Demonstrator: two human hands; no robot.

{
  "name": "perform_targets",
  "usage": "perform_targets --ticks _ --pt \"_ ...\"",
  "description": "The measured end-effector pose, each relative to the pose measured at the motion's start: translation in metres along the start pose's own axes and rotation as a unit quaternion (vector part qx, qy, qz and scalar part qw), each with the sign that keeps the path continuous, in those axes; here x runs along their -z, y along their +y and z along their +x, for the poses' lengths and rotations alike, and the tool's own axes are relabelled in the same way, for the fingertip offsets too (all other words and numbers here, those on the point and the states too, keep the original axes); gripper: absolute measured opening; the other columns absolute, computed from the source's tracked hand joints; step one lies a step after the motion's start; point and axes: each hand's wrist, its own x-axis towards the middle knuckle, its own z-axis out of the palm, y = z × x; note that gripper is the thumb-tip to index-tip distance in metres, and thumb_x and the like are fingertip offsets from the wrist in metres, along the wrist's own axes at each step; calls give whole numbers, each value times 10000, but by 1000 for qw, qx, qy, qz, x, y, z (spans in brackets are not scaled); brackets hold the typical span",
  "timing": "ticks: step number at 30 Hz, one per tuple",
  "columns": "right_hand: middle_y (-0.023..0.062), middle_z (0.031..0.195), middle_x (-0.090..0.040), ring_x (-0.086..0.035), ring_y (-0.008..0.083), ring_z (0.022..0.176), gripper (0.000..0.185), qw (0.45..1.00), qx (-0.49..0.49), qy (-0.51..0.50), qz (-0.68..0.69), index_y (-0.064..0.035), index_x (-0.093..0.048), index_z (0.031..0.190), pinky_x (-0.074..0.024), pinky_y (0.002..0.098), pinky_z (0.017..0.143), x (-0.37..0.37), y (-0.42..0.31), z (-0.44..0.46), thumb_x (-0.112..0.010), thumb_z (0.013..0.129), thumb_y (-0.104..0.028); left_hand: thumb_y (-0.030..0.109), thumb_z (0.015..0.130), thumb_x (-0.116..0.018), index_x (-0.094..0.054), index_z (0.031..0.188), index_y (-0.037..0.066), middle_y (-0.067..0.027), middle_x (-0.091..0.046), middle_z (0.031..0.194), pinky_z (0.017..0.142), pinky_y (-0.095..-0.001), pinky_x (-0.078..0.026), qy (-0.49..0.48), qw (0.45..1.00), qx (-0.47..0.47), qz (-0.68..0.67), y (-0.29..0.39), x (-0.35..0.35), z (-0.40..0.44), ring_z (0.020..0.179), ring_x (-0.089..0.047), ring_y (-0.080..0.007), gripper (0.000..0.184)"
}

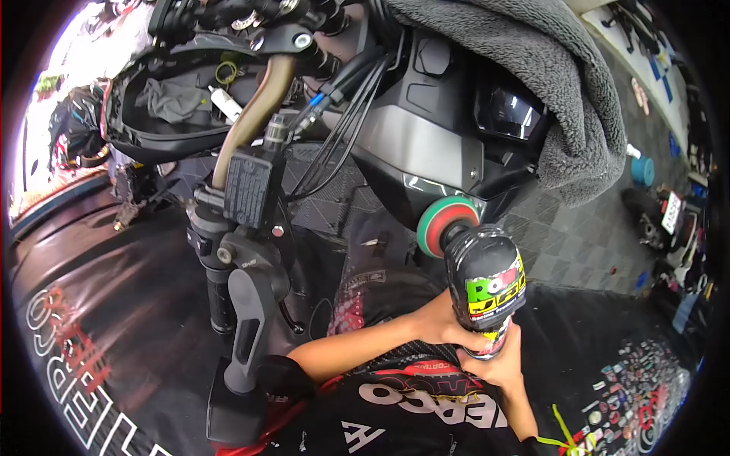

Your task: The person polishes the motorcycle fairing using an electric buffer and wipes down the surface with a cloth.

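Both my hands grip a black handheld polisher [480, 254] that carries colourful stickers. My left hand [445, 323] wraps around its lower body from the left, and my right hand [498, 366] closes on it from the right. The polisher's round pad [436, 232], red with a green rim, stands against or very close to the glossy dark side panel [403, 199] of a motorcycle; whether it touches I cannot tell. Above that lies a grey matte cover [418, 140]. My fingers partly hide the polisher's grip.
A grey towel [559, 91] drapes over the motorcycle's front beside the dark headlight [508, 112]. Cables [334, 137], the handlebar and a mirror [237, 410] reach in on the left. An open compartment [125, 125] holds a cloth and a white tube. Another motorcycle stands far right.
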Motion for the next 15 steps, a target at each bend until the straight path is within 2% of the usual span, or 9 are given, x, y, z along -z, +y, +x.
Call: perform_targets --ticks 3,7,8,12,15 --pt "83 866 -742 -711 150 773 458 999 -29 14 -11 48 -631 1038 -572 311 729 -7 -10 -1 -842 649 -70 100 711 -845 -622 1248 18 -61 -689 1130 973 -354 -514 -15 999 -24 -22 8 4 3 1060 -638 -161 587" --pt "84 890 -738 -706 151 791 521 999 7 19 -46 61 -599 1107 -576 315 760 -15 -15 0 -841 666 -78 106 698 -842 -619 1252 13 -64 -694 1125 974 -349 -516 -17 996 -63 -53 14 5 1 1056 -646 -160 604" --pt "69 954 -713 -677 150 833 448 999 -19 15 -34 27 -657 1066 -556 325 781 -16 -17 -1 -828 658 -43 100 689 -836 -622 1251 11 -65 -696 1122 970 -347 -517 -27 996 -67 -53 16 6 1 1048 -648 -161 608" --pt "66 945 -710 -675 148 826 448 997 1 60 -53 32 -646 1082 -555 315 775 -23 -23 -3 -820 676 -39 71 679 -814 -629 1243 11 -66 -697 1119 957 -338 -520 -66 993 -72 -61 14 12 6 1039 -649 -162 597" --pt "104 974 -723 -688 153 860 547 995 -10 57 -79 57 -570 1162 -568 314 805 -24 -27 -4 -821 690 -56 62 678 -813 -628 1250 12 -67 -697 1122 966 -340 -521 -79 991 -81 -71 17 13 7 1044 -651 -166 603"
